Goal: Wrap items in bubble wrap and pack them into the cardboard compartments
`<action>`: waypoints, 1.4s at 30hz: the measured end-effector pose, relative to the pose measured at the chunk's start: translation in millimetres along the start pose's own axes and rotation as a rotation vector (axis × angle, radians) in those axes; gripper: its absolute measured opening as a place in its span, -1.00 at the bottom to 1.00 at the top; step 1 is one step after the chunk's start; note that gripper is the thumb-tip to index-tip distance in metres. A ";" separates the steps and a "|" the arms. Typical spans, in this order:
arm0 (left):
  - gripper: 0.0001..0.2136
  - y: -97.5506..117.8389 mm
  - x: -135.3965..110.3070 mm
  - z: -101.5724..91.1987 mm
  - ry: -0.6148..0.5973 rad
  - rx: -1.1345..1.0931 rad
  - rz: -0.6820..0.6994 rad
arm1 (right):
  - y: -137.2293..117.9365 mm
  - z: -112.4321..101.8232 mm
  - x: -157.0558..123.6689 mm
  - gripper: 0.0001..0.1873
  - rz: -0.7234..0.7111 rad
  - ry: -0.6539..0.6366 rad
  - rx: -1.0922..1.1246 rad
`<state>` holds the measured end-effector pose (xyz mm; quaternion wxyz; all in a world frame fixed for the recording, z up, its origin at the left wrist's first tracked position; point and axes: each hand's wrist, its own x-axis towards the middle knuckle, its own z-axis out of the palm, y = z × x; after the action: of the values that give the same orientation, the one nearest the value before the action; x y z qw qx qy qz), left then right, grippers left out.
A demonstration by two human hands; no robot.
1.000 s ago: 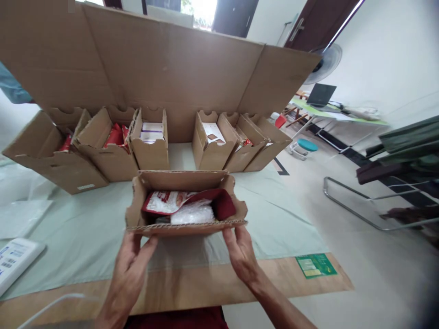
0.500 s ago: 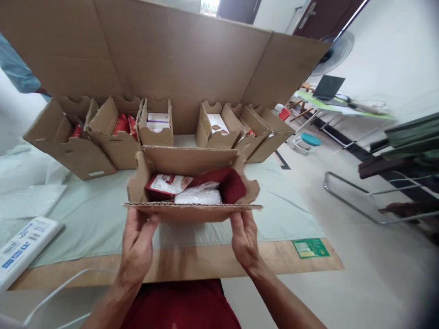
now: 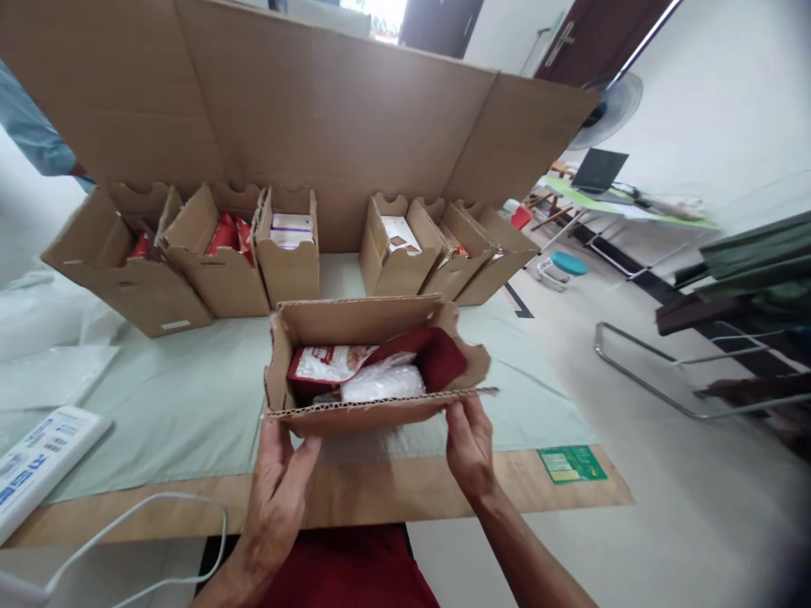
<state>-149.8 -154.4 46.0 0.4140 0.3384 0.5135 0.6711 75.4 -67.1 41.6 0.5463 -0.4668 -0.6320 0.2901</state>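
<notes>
An open cardboard box (image 3: 373,415) is between my two hands over the cloth-covered table. My left hand (image 3: 279,490) grips its near left corner, with the thumb along the near wall. At the near right corner, my right hand (image 3: 470,446) closes on the box, its fingertips partly hidden. Inside lie a dark red printed pouch (image 3: 333,363) and a white bubble-wrapped item (image 3: 383,382). Dark red material (image 3: 437,355) fills the right end of the box.
Several cardboard bins (image 3: 292,270) stand in a row before a tall cardboard panel (image 3: 342,118). Plastic bags (image 3: 57,338) and a white device (image 3: 47,464) with a cable lie at left. A green card (image 3: 572,464) is at the front right edge. A person's sleeve (image 3: 31,127) shows behind.
The box has moved slightly right and nearer to me, and its left end has turned a little. Both hands have moved with it.
</notes>
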 end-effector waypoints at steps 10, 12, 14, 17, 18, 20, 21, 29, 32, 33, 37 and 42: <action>-0.26 -18.0 -23.5 -19.4 0.084 0.224 0.000 | 31.8 39.6 49.4 -0.48 -0.013 -0.236 0.216; -0.36 -13.3 -4.1 -18.1 0.098 0.294 -0.004 | 26.9 28.4 24.2 -0.50 -0.015 -0.180 0.139; -0.47 -7.0 27.2 -14.0 0.117 0.375 0.025 | 20.1 17.1 -15.2 -0.47 -0.026 -0.108 0.053; -0.52 0.7 81.4 -3.1 0.051 0.386 0.083 | 12.4 4.7 -78.1 -0.36 -0.088 -0.076 -0.050; -0.50 1.8 96.0 0.9 0.051 0.386 0.089 | 11.9 1.3 -93.1 -0.36 -0.106 -0.103 -0.075; -0.43 1.2 112.2 7.4 0.080 0.396 0.086 | 15.6 -6.2 -106.4 -0.39 -0.117 -0.120 -0.150; -0.41 -0.8 112.2 9.5 0.095 0.397 0.082 | 19.7 -10.4 -104.2 -0.40 -0.098 -0.096 -0.192; -0.40 -35.9 22.4 10.5 -0.097 0.351 -0.051 | 57.5 -19.0 -14.7 -0.35 0.122 -0.341 -0.100; -0.38 -38.7 30.0 22.1 -0.125 0.328 -0.038 | 59.3 -5.5 6.1 -0.46 0.118 -0.482 -0.006; -0.37 -38.5 38.3 27.7 -0.115 0.325 -0.024 | 60.0 -1.7 12.5 -0.48 0.122 -0.486 -0.017; -0.36 -40.9 71.5 50.8 -0.113 0.301 0.037 | 66.9 5.7 42.0 -0.46 0.134 -0.473 -0.028; -0.39 -47.6 85.7 69.3 -0.123 0.290 0.088 | 74.6 6.2 68.2 -0.50 0.159 -0.482 0.066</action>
<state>-115.7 -42.5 19.2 0.3618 0.4574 0.5634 0.5852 92.1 25.2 3.3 0.3704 -0.4145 -0.6953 0.4556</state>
